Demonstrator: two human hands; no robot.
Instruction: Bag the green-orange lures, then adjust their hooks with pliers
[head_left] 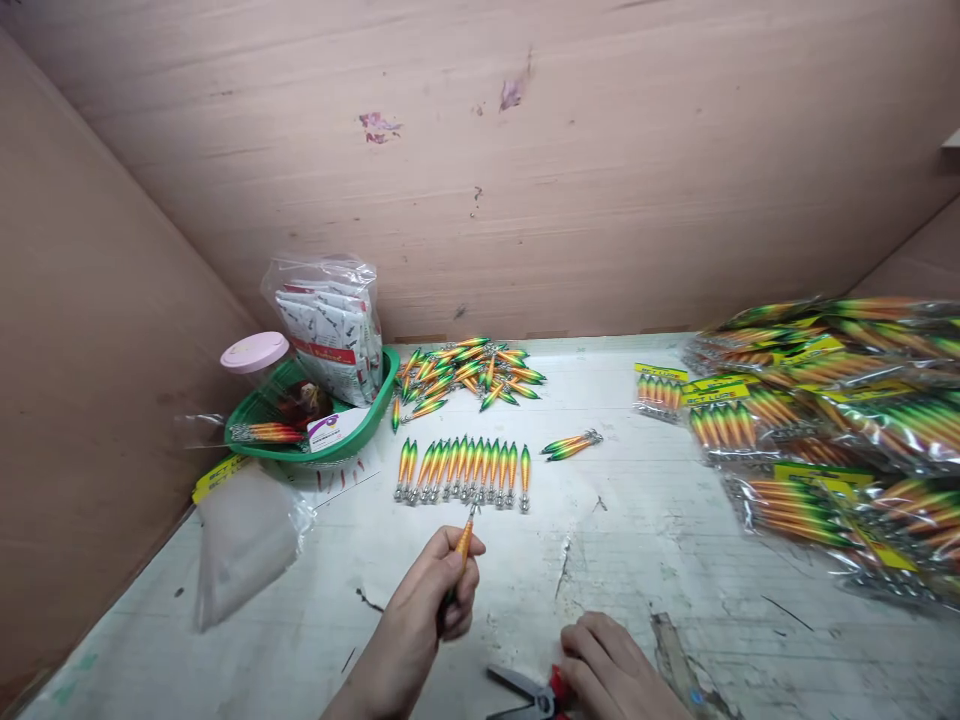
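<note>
Well, at my far left a fan of clear plastic sleeves (244,545) with yellow tops lies on the pale surface (637,550), just beside a green basket (391,372). That basket carries a pink-lidded container (255,352), a few orange lures (266,433), a white card (334,428) and an upright clear bag of printed packets (326,335). Next comes a loose pile of green-and-orange lures (480,372), and nearer me a neat row of lures (457,468), green ends away from me, hooks my way. Below that row, my left hand (431,597) has its fingers closed around one lure (465,540), its hooked end pointing up at the row; whether the two touch I cannot tell. Scissors (536,697) lie with blades spread, and their red handle meets the curled fingers of my right hand (615,665); how firmly those grip, I cannot tell. Farther off, a few lures (571,444) lie together, apart from the row, and at my far right sits a heap of bagged lures (817,430) with yellow labels
</note>
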